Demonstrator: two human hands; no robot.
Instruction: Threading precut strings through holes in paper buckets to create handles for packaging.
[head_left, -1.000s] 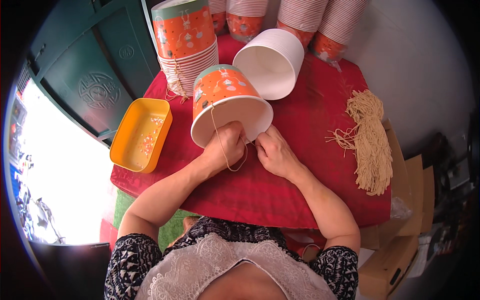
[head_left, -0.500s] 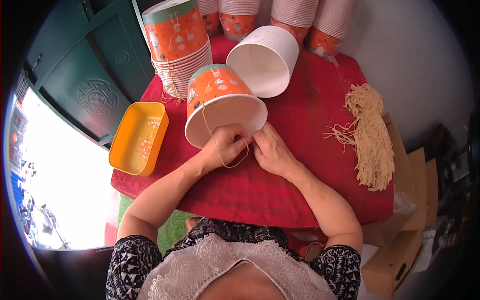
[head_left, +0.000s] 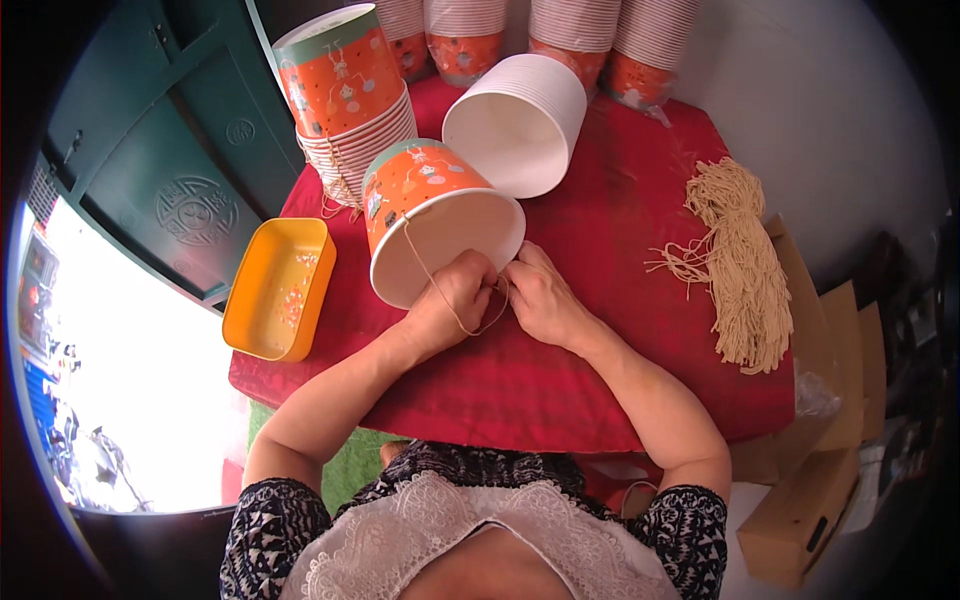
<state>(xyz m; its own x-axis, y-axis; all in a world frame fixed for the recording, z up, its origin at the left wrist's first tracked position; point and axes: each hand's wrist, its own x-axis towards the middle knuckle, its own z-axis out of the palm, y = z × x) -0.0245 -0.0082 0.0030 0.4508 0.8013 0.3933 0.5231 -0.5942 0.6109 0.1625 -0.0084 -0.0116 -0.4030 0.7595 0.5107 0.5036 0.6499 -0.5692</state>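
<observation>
The bench (head_left: 620, 380) wears a red cloth and fills the middle of the view. At twelve o'clock, along its far edge, four sleeves of stacked cups (head_left: 585, 30) stand in a row, orange at the base. At eleven o'clock one tall stack of orange printed cups (head_left: 345, 95) rises, strings dangling from its rims. A white nested stack (head_left: 520, 125) lies on its side at one o'clock of centre, mouth open toward us, nothing visible inside. Dead centre, one orange paper cup (head_left: 435, 225) is tipped over. At three o'clock sits one bundle of tan string (head_left: 740, 265). At nine o'clock an orange tray (head_left: 280, 290) holds a few small specks. At five o'clock, cardboard boxes (head_left: 810, 500). The left hand (head_left: 450, 305) pinches a thin string loop (head_left: 460, 315) at the cup's rim; the right hand (head_left: 540, 295) closes its grip on the same string.
</observation>
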